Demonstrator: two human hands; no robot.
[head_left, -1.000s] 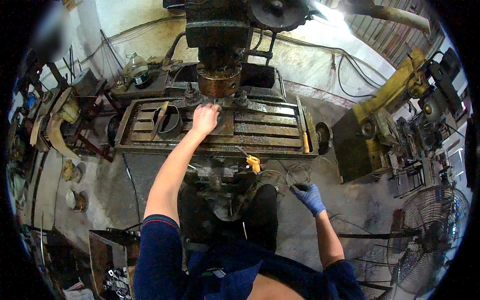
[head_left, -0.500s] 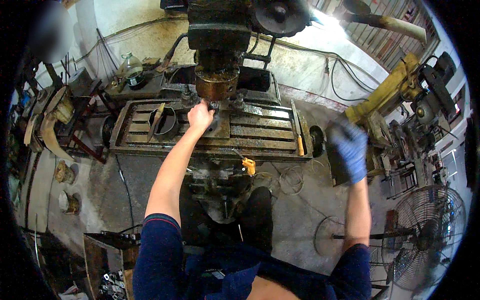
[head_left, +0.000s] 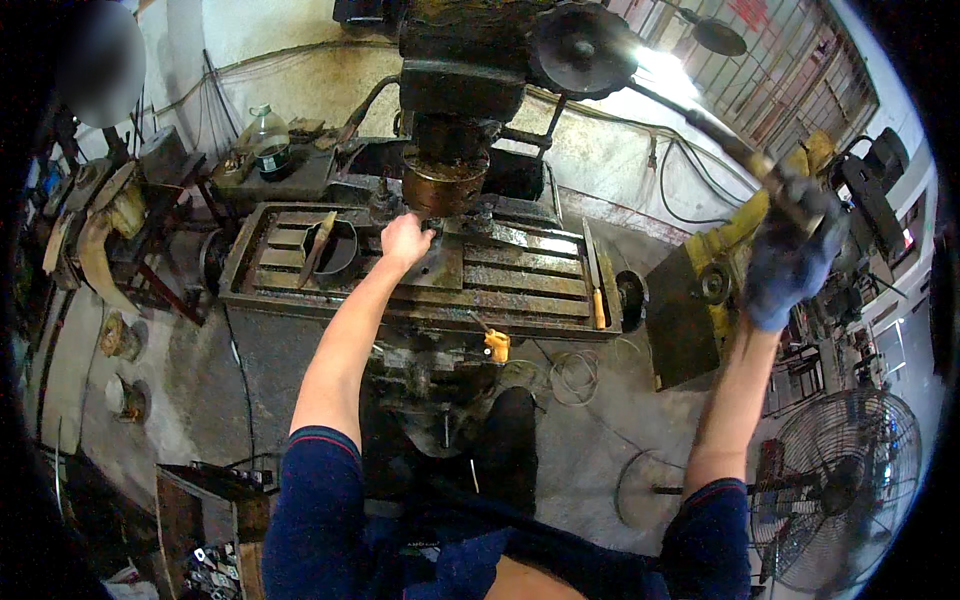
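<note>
My bare left hand [head_left: 403, 240] is closed just below the spindle head [head_left: 445, 180] of a milling or drilling machine, over the slotted worktable [head_left: 520, 270]. Whatever its fingers hold is hidden. My right hand [head_left: 790, 265], in a blue glove, is raised at the far right and wrapped round the end of a long machine lever [head_left: 720, 130], which slopes down toward it from the machine head; the glove is slightly blurred. A black round pot [head_left: 338, 255] with a brush [head_left: 318, 248] across it stands on the table's left part. A file [head_left: 597, 275] with a yellow handle lies along the right edge.
A yellow-handled tool [head_left: 495, 345] sits at the table's front edge. A standing fan [head_left: 840, 490] is at the lower right. An open box of metal parts [head_left: 210, 560] stands at the lower left. A large clear bottle [head_left: 268, 145] is at the back left.
My right hand has risen up and right and now grips the lever, whose end is lower than before. My left hand stays beneath the spindle. The view has shifted slightly.
</note>
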